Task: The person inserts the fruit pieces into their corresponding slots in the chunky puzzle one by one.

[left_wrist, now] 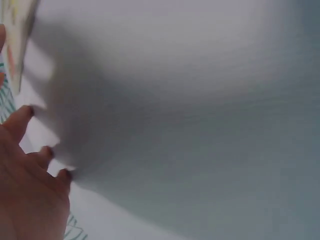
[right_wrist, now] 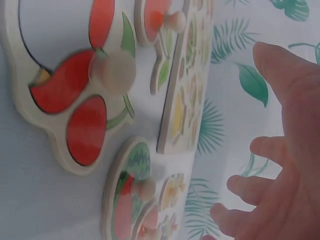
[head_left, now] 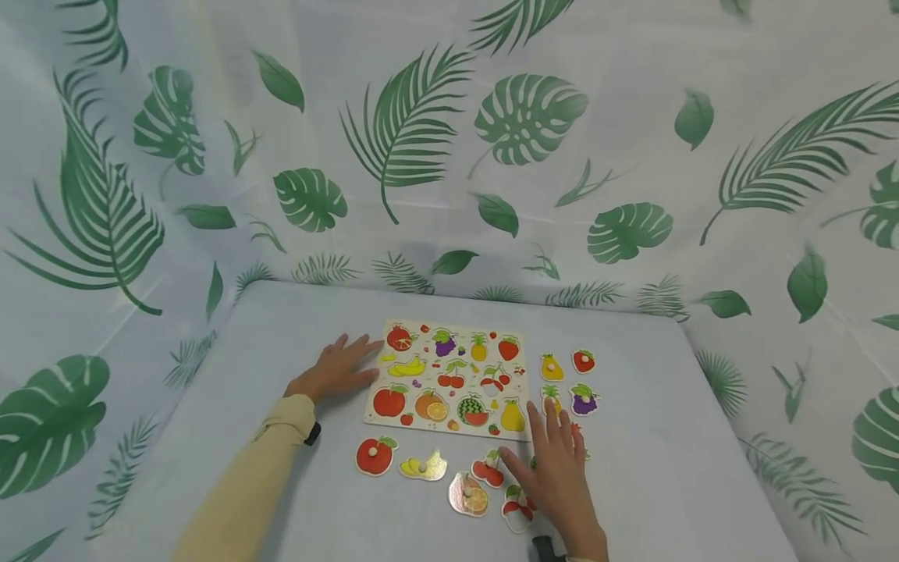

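Both hands apart, well separated, nothing gripped. Left hand (head_left: 342, 367): fingers spread, tips at the left edge of a cream rectangular board (head_left: 452, 402) printed with coloured fruit; can't tell how firmly it touches. Right hand (head_left: 558, 468): fingers loosely spread at the board's near right corner, over some loose pieces; right wrist view shows nothing between the fingers.

Board lies flat mid-way across a white-covered table (head_left: 667, 429).

Loose flat fruit pieces with small round knobs sit around it. Near side, left to right: red apple piece (head_left: 374, 456), yellow banana piece (head_left: 424, 467), shiny orange-fruit piece (head_left: 468, 495), red cherry piece (head_left: 487, 470) just beyond it, then a red-and-white fruit piece (head_left: 518, 511) just left of the right hand. Green-and-red watermelon piece (right_wrist: 122, 215) is clear in the right wrist view, mostly hidden from above.

Right of the board: yellow pear piece (head_left: 551, 367) and red strawberry piece (head_left: 584, 361) on the far side; yellow pineapple piece (head_left: 551, 396) and purple grape piece (head_left: 585, 400) nearer.
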The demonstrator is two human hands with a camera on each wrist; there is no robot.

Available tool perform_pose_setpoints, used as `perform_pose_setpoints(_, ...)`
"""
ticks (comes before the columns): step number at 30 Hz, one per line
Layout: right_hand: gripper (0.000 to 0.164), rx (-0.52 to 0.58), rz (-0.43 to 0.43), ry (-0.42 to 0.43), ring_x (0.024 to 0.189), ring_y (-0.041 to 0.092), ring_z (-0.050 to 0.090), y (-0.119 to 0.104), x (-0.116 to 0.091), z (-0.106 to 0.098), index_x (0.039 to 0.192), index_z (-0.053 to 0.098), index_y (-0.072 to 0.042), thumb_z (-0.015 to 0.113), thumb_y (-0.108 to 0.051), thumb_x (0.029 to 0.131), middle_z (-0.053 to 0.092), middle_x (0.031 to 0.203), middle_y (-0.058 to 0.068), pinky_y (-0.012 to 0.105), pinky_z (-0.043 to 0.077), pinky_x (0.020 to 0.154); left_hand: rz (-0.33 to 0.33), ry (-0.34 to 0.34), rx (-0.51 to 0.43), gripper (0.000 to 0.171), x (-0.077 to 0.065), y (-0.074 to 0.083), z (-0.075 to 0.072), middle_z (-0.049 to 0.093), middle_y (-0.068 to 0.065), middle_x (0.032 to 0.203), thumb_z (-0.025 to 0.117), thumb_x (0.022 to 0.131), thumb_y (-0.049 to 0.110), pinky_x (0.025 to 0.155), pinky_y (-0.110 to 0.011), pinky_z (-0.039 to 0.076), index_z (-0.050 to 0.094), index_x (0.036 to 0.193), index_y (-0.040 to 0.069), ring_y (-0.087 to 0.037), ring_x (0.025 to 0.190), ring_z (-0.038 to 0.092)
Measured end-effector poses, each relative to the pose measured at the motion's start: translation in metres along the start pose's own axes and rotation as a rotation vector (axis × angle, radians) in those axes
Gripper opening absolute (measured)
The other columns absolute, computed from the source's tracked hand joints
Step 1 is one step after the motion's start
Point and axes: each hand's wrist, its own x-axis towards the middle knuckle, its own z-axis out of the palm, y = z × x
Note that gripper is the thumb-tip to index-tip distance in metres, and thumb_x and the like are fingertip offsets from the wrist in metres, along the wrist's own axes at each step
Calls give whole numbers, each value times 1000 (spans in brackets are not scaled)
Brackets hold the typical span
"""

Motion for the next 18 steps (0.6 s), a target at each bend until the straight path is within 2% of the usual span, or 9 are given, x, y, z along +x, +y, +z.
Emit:
perform_pose_setpoints(4,94,19,-1,-26,158,54,11,-4,-3,2,166,34,-6,81,-45,95,20,173,29,74,7,123,74,22,99,68,-3,-7,11,23,-20,175,61,108,49,125,-71,6,42,167,21,-53,160,5)
perform_pose_setpoints(8,93,37,-16,-32,158,53,12,-9,-2,6,167,34,-7,81,-44,95,20,173,27,73,8,123,115,57,109,66,-7,-11,15,21,-20,175,60,108,48,125,-72,5,44,166,21,-52,160,4)
perform_pose_setpoints(14,92,49,-73,-5,158,52,15,-14,0,12,166,34,-7,81,-44,96,23,172,27,73,9,123,123,82,113,67,-8,-14,19,20,-18,176,57,109,51,126,-70,3,42,167,21,-49,161,4)
perform_pose_setpoints(18,90,52,-76,-10,158,52,16,-16,2,15,165,36,-6,82,-41,96,25,172,28,72,8,123,118,79,99,67,-9,-15,20,19,-18,177,58,109,50,126,-69,2,42,167,21,-49,162,2)
